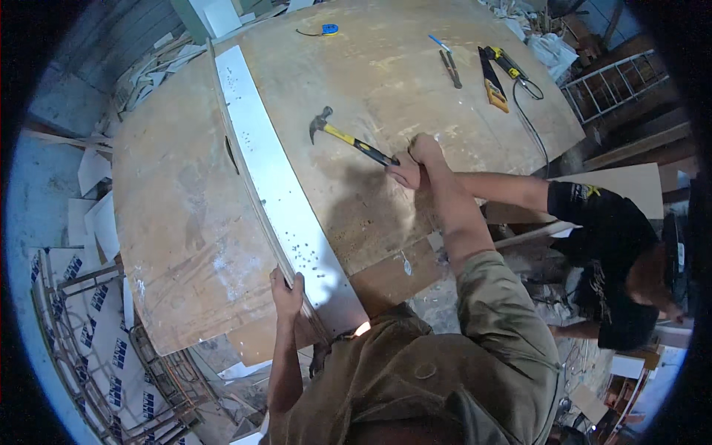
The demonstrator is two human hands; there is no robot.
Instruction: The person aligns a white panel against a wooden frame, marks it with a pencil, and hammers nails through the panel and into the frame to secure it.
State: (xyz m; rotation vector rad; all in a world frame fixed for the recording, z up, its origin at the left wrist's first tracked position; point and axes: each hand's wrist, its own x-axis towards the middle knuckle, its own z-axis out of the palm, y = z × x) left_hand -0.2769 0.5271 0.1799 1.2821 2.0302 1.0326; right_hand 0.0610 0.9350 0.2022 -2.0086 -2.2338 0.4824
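Observation:
My left hand (288, 294) is closed around the near end of a long thin wooden strip (256, 200). The strip runs along the left side of a long white board (271, 174), which has small dark bits scattered in clusters on its face. Farther right, my right hand (426, 148) is curled closed over the table; what its fingers hold, if anything, is hidden. Just beside it, a co-worker's hand (404, 171) grips the handle end of a claw hammer (354, 142) with a yellow and black handle. The co-worker's arm passes under my right forearm.
A large worn plywood table (170, 222) carries a blue tape measure (329, 30), pincers (450, 69), a blue pen (438, 41), a handsaw (493, 81) and a yellow corded power tool (508, 64). A person in black (612, 259) stands at right. A metal ladder (619, 85) lies beyond.

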